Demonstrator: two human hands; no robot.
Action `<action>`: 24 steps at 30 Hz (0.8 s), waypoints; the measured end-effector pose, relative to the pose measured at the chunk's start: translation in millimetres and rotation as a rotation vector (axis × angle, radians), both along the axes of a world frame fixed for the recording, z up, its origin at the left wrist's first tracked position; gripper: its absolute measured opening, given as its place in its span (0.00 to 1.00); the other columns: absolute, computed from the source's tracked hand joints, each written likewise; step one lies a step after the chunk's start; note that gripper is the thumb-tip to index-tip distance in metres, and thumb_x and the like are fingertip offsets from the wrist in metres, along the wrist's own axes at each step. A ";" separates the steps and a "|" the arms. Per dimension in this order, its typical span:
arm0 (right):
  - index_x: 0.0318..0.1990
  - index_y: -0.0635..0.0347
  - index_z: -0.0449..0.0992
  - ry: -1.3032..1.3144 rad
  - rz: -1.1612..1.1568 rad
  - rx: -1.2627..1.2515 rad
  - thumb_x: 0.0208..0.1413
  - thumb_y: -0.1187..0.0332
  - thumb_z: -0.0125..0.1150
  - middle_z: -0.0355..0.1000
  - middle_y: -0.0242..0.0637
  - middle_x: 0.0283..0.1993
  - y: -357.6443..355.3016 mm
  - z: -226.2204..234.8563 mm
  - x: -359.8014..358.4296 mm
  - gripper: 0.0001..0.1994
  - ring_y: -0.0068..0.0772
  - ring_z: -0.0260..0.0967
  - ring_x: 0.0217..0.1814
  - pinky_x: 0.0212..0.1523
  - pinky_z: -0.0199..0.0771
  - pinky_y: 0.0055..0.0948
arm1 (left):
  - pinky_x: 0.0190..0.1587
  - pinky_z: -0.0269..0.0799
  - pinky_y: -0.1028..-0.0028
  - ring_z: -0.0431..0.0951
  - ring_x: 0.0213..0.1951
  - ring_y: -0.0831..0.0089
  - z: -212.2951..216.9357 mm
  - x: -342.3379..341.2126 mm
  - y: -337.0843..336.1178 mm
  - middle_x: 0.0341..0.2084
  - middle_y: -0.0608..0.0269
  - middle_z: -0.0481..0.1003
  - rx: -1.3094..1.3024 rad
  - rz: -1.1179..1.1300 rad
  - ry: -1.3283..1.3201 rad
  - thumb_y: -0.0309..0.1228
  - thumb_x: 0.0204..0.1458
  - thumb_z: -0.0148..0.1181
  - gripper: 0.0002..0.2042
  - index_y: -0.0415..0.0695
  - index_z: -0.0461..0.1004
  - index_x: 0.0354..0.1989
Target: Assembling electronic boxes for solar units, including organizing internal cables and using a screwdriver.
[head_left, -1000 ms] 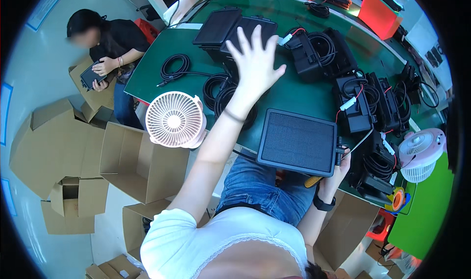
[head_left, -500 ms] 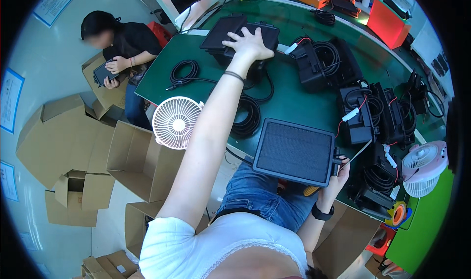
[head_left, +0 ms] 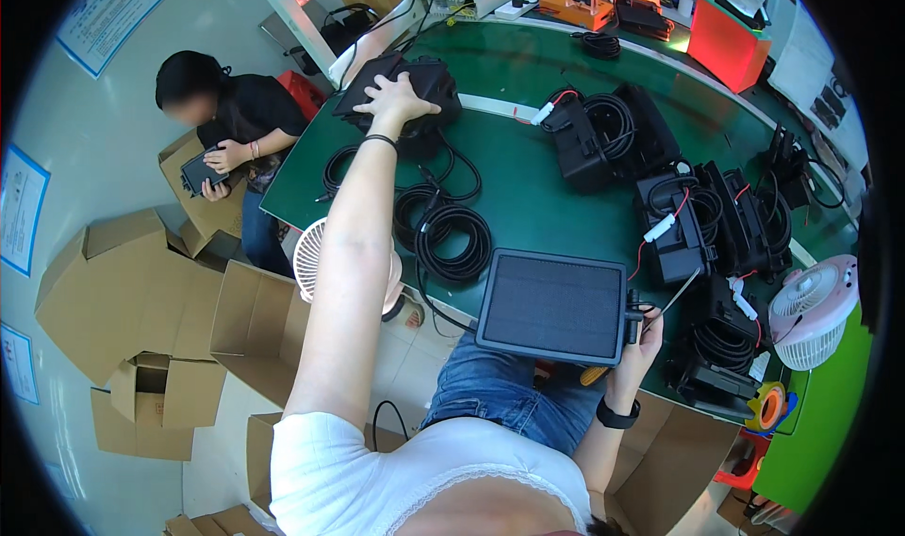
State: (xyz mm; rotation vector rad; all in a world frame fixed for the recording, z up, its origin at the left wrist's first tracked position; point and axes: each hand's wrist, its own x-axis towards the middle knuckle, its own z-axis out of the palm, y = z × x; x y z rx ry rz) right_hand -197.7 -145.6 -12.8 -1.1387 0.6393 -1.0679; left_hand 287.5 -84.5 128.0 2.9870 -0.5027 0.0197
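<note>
My left hand (head_left: 398, 99) is stretched far out over the green table (head_left: 528, 178) and closes on the top of a black panel unit (head_left: 421, 91) at the table's far left. My right hand (head_left: 643, 340) holds the right edge of a flat dark solar panel (head_left: 554, 306) that rests at the table's near edge over my lap. Black coiled cables (head_left: 452, 239) lie on the table between the two panels.
More black units with red and white wiring (head_left: 679, 225) crowd the right side of the table. A white fan (head_left: 311, 258) stands under my left arm, another fan (head_left: 809, 308) at far right. Open cardboard boxes (head_left: 141, 300) cover the floor at left. A seated person (head_left: 226, 131) handles a device.
My left arm has reached further out and the hand has come down onto the far black panel unit. The solar panel in my right hand has stayed at the table edge.
</note>
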 end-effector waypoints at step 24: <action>0.42 0.61 0.67 0.062 -0.095 -0.059 0.64 0.70 0.57 0.68 0.30 0.42 1.8 4.8 11.0 0.06 0.18 0.64 0.43 0.48 0.64 0.19 | 0.65 0.40 0.31 0.39 0.71 0.33 -29.0 115.0 39.9 0.72 0.50 0.45 0.014 0.022 -0.035 0.39 0.44 0.70 0.48 0.56 0.45 0.73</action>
